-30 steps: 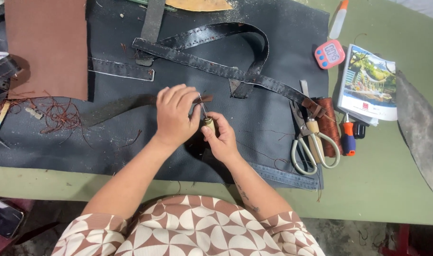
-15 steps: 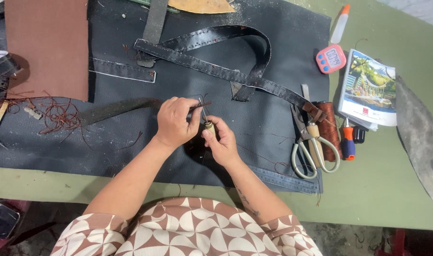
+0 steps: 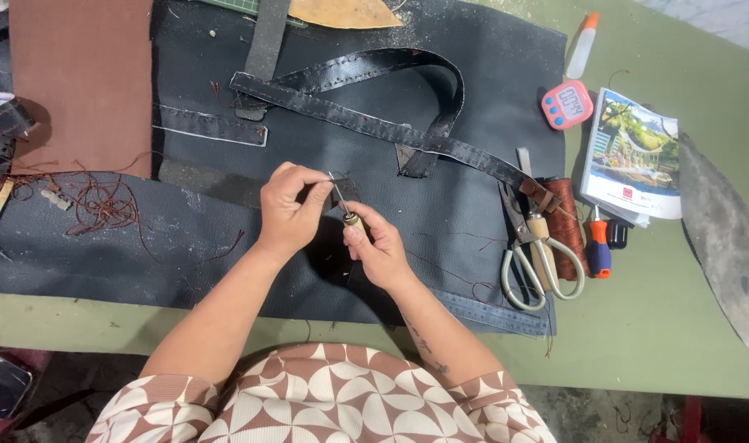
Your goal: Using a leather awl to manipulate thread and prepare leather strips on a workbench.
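Near the centre of the frame the left hand [image 3: 288,209] pinches a small dark piece of leather [image 3: 335,190] between thumb and fingertips, holding it just clear of the mat so that its edge faces the tool. The right hand [image 3: 380,250] is closed in a fingertip grip around a slim awl with a thin metal point and a pale ferrule [image 3: 344,207]; the point angles up and to the left, meeting the leather piece right at the left thumb. Held this close together, each hand steadies the other — a grip that suits fine, precise piercing.

Both hands hover over a large black textured leather sheet [image 3: 440,238] that covers most of the green tabletop [image 3: 662,328], probably serving as a soft working surface. Above the hands, a long black stitched strap [image 3: 366,123] loops across the upper middle of the frame. Right of the hands lie pale-handled scissors [image 3: 538,258], a spool of reddish-brown thread [image 3: 567,221] and an orange-handled screwdriver [image 3: 598,246], all within the right hand's easy reach. Further up on the right are a pink digital timer [image 3: 566,104] and a printed booklet [image 3: 633,156]. A steel ruler [image 3: 493,312] lies along the sheet's lower edge, and a tangle of brown thread scraps [image 3: 104,205] sits at the left — pushed away from the work. A brown leather panel [image 3: 79,78] fills the upper left.
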